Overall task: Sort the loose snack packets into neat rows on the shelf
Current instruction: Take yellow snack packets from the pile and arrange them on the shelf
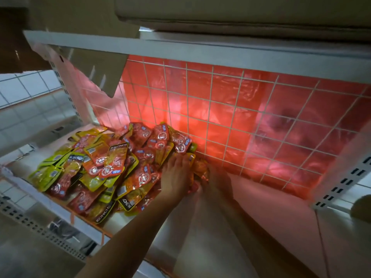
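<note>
A loose heap of red and yellow snack packets (104, 163) covers the left half of the white shelf (261, 207). My left hand (176, 177) lies on the heap's right edge with its fingers spread over the packets. My right hand (214, 177) is just to its right, blurred, and grips a small bunch of orange packets (201, 167) near the wire grid. How many packets it holds I cannot tell.
A white wire grid (230, 117) backed by red plastic film closes the rear of the shelf. Another shelf board (180, 47) with cardboard boxes sits overhead. A slotted upright (345, 177) stands at the right, and a perforated rail (40, 233) runs at the lower left.
</note>
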A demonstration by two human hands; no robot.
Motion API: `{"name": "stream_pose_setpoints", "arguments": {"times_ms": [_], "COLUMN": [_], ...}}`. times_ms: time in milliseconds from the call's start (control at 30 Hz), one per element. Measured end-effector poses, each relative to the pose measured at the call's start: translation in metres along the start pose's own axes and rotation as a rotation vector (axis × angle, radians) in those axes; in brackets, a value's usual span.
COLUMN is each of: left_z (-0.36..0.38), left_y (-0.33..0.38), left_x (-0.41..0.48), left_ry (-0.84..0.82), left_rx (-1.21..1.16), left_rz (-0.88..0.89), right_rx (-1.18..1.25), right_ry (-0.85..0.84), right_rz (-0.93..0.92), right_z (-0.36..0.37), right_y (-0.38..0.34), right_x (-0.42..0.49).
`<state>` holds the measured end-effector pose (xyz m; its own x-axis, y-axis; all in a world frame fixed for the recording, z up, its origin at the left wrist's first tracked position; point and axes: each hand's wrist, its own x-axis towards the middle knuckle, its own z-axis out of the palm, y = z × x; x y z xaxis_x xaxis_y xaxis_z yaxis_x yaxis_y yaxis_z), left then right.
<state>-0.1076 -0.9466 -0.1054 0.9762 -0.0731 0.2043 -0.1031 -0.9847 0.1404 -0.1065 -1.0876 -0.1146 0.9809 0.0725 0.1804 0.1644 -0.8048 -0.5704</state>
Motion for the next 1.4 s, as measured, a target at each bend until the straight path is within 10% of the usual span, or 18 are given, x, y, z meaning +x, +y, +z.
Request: {"name": "stream_pose_setpoints", "arguments": {"times_ms": [400, 700, 900, 1133, 1400], "left_z": [-0.011, -0.052, -0.025, -0.017, -0.020], "left_y": [0.017, 0.059, 0.082, 0.140, 0.242], "left_x": [-0.015, -0.025, -0.016, -0.035, -0.094], "left_ry": [0.444, 0.485, 0.245, -0.433, -0.797], "left_rx": [-0.193, -0.844, -1.191, -1.659, -1.664], "left_rz": [0.225, -0.111, -0.251, -0.579, -0.436], "right_rx": [-0.077, 0.293, 0.606, 0.716, 0.874], "right_ry": [-0.055, 0.050, 0.257, 0.364, 0.434], "right_rz": [0.120, 0.374, 0.386, 0.406, 0.528], "right_z": [-0.008, -0.067, -0.100, -0.136, -0.195], "right_y": [0.026, 0.037, 0.049, 0.089, 0.128], "right_x": [-0.014, -0.057, -0.091, -0.137, -0.202]}}
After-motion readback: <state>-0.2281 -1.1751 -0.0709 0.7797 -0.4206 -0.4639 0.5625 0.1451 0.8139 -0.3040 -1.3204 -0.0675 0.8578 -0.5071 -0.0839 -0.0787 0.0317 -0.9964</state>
